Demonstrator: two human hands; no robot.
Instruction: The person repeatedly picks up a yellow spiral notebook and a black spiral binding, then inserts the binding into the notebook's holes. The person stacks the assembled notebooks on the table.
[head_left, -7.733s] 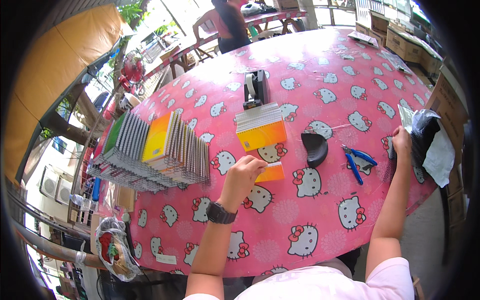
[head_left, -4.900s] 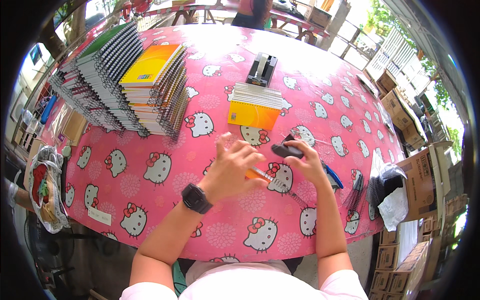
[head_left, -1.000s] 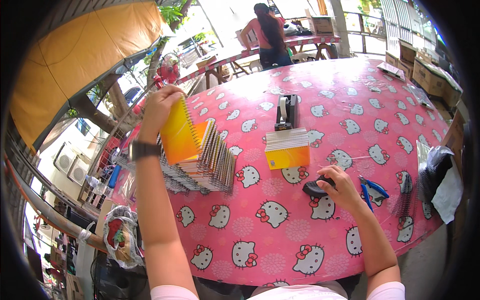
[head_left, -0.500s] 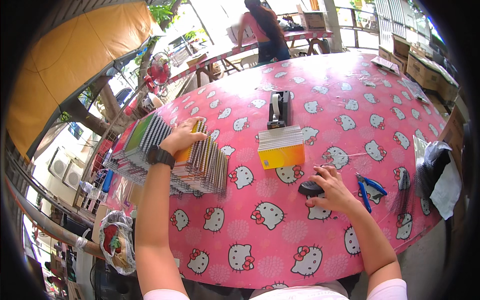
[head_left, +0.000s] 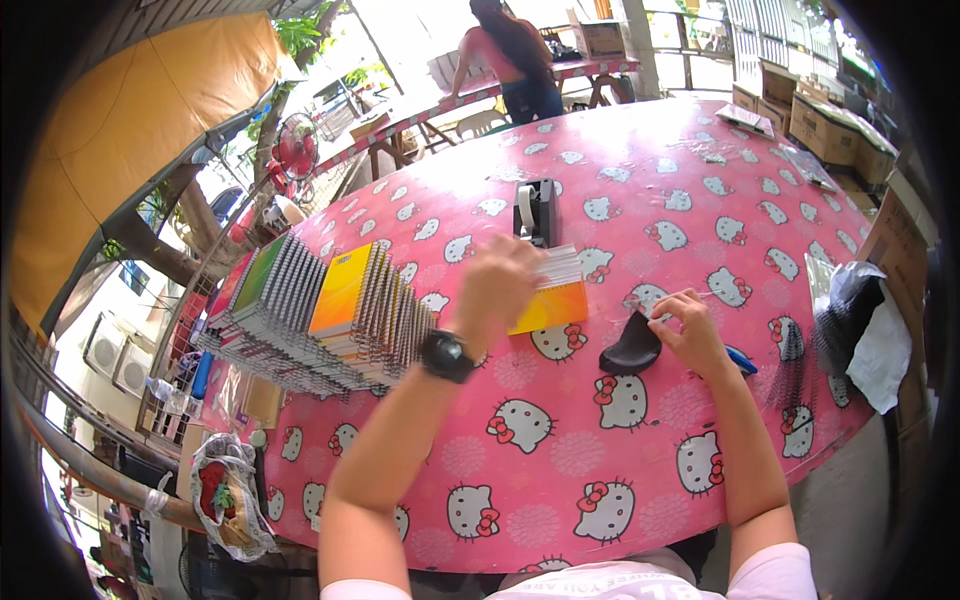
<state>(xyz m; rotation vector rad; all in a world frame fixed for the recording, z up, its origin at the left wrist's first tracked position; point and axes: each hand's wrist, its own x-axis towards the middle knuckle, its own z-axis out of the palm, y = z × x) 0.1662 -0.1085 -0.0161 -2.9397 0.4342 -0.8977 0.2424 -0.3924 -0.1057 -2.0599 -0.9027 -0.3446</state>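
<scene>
My left hand (head_left: 500,285), smeared by motion, is beside a short stack of yellow-orange booklets (head_left: 556,309) and partly covers its left side. Whether its fingers hold anything does not show. With thumb and fingers, my right hand (head_left: 692,333) pinches the upper tip of a black, rounded, palm-sized object (head_left: 630,348), tilted up on the pink tablecloth. Just behind the booklets stands a black tape dispenser (head_left: 543,212). The blue handle of the pliers (head_left: 741,361) peeks out beside my right wrist, the rest hidden.
Stacks of spiral notebooks (head_left: 372,300) with yellow, green and red covers stand at the left. Black and white wrapping (head_left: 868,330) lies at the right edge. A plastic bag (head_left: 232,500) hangs at the lower left. A person (head_left: 508,65) is at a far table; cardboard boxes (head_left: 825,130) stand far right.
My left hand has left the yellow notebooks on the left stack and moved right to the short stack. My right hand has shifted from atop the black object to its tip, which is now raised.
</scene>
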